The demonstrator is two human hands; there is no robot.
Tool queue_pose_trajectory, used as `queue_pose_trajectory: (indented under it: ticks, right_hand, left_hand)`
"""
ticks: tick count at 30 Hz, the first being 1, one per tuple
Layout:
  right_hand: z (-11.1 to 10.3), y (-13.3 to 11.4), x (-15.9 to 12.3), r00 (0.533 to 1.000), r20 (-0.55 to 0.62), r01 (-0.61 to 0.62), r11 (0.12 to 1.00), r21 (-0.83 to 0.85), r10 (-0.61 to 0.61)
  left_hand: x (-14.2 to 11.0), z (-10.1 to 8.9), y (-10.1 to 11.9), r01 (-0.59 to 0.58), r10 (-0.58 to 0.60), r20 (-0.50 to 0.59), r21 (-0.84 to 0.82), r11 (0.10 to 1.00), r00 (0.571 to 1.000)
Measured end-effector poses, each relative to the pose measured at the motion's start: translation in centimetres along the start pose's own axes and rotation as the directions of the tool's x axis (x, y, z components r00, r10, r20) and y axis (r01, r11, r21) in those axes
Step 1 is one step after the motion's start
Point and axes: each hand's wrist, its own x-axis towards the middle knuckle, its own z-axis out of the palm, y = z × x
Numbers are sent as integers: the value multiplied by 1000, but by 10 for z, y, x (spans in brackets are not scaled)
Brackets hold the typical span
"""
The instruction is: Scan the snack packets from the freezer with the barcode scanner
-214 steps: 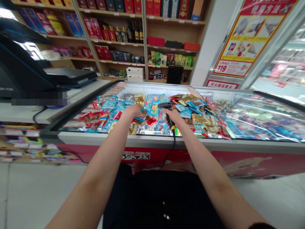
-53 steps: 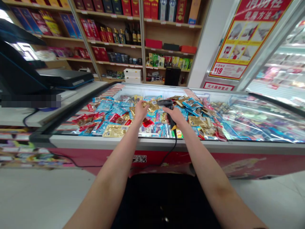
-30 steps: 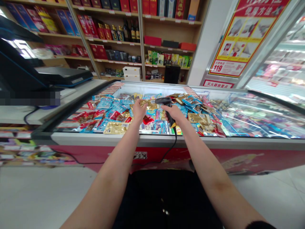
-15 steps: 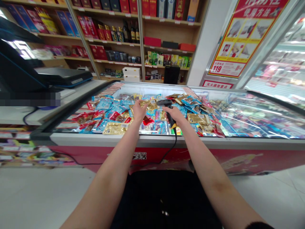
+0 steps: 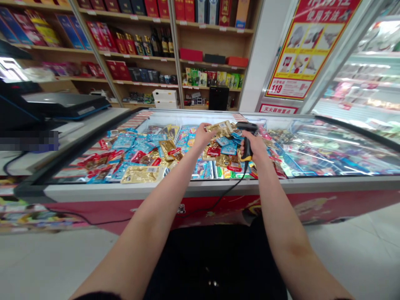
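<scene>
My left hand point(image 5: 201, 135) is closed on a gold snack packet point(image 5: 220, 128), held up above the pile. My right hand point(image 5: 253, 146) grips a black barcode scanner point(image 5: 246, 132) with a yellow band, its head just right of the packet and turned toward it. The scanner's black cable point(image 5: 225, 193) hangs down over the freezer's front. Below both hands, several blue, red and gold snack packets point(image 5: 140, 150) lie spread over the glass lid of a chest freezer point(image 5: 156, 189).
A checkout counter with a dark register point(image 5: 59, 104) stands at the left. Wooden shelves point(image 5: 175, 54) of boxes and bottles line the back wall. A red and yellow poster point(image 5: 300, 46) hangs at the right, beside a glass-fronted cooler point(image 5: 359, 83).
My left hand has lifted a gold packet off the pile and carried it right. The scanner hand has moved right and up to meet it. The view has swung slightly to the right.
</scene>
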Motion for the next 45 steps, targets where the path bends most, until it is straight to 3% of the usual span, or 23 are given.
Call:
queue_pose_trajectory:
  ticks: [3,8,12,22,27,34,40,45]
  right_hand:
    - [-13,-5,-2,990,-133,-22,991,133,40]
    - [-19,3,-4,990,-123,-47,989,143,65]
    - [-18,14,0,992,-107,-57,988,141,73]
    - [-8,21,0,992,-19,-121,978,168,126]
    - [7,19,-3,991,34,-133,983,125,129]
    - [50,26,-7,977,169,-144,986,82,128]
    - [94,34,-16,950,282,-141,990,-6,137]
    - [126,43,-24,920,358,-138,987,-76,157]
  left_hand:
    - [-4,33,4,-123,110,120,109,986,987]
    - [-18,63,-5,-314,228,260,365,876,938]
    - [-20,60,-17,-387,277,287,473,792,917]
    - [-34,36,-23,-430,342,261,530,731,903]
    - [-29,7,-15,-313,261,176,622,718,949]
    - [-15,-69,-15,-87,50,72,814,574,996]
    - [-5,-139,-19,129,-102,-97,914,384,990]
    - [-3,-172,-30,184,-194,-129,936,301,972]
